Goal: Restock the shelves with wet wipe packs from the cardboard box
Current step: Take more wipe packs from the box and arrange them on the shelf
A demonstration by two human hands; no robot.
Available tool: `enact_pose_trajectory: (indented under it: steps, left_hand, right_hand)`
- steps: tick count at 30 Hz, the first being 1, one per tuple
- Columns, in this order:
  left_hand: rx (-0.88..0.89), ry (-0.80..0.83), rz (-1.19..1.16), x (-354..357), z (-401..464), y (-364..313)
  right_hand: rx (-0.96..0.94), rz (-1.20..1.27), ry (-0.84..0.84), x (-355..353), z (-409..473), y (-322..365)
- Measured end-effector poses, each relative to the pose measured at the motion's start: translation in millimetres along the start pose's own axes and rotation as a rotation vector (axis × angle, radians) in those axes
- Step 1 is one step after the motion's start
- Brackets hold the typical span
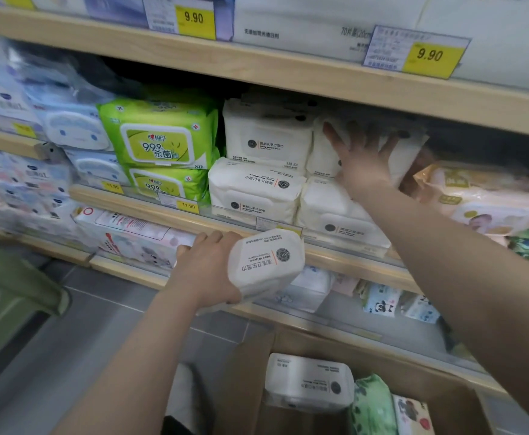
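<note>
The far-left stacks of pale blue and white tissue packs [12, 171] are blurred, so their print cannot be read; the dark space behind them under the wooden shelf board [194, 62] shows no detail. The right hand [363, 161] covers most of the upper white wet wipe pack [326, 152] it presses, and its label is hidden. The left hand [206, 271] hides the near end of the white wet wipe pack with grey round logo [266, 262]. The brown cardboard box [414, 365] is cut off by the lower edge; the green patterned pack [373, 406] inside it is only partly seen. The yellow price tag [429, 56] has small lines too fine to read.
</note>
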State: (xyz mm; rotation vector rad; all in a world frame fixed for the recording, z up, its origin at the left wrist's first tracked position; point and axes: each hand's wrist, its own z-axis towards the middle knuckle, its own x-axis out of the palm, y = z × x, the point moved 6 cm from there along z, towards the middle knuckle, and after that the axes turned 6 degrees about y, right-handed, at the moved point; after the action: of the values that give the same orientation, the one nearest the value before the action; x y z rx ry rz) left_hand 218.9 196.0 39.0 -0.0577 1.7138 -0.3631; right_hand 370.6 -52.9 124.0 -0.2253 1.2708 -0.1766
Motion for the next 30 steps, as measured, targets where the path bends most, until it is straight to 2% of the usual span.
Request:
enact_pose_trajectory:
  steps: [3,5,8,11,14,16,18,20,22,24,25,27,30]
  left_hand:
    - [-0.003,0.007,-0.029,-3,-3,-2]
    - [0.01,0.017,-0.092,-5,-8,-3]
    - [0.054,0.07,-0.301,-4,-15,-6]
    - [0.128,0.142,-0.518,-3,-25,-17]
    - [0.205,0.23,-0.618,-4,-37,-30]
    - [0.22,0.244,-0.601,-4,-44,-32]
    - [0.223,0.19,-0.58,-9,-48,-31]
    - [0.164,0.013,-0.549,-21,-48,-22]
    - [0.008,-0.201,-0.548,-31,-48,-10]
    - [-0.149,-0.31,-0.747,-34,-47,-5]
    - [-0.173,-0.345,-0.892,-34,-44,-6]
    - [-0.163,-0.406,-1.075,-40,-33,-10]
    - [-0.103,-0.546,-1.118,-65,1,-3]
  right_hand:
    - [-0.09,0.134,0.015,-14,-21,5]
    - [-0.248,0.324,-0.015,-22,-59,19]
    - [-0.421,0.802,0.237,-18,-136,40]
    - [-0.298,1.138,0.506,1,-186,50]
    - [-0.191,1.369,0.593,16,-205,51]
    - [-0.145,1.438,0.576,13,-211,49]
    - [-0.094,1.438,0.494,5,-213,44]
    - [-0.022,1.415,0.39,-5,-211,37]
    - [0.04,1.397,0.277,-18,-203,32]
    - [0.073,1.423,0.185,-29,-189,28]
    - [0.08,1.439,0.155,-35,-179,28]
    - [0.085,1.454,0.102,-45,-156,30]
    - [0.052,1.444,0.047,-52,-111,36]
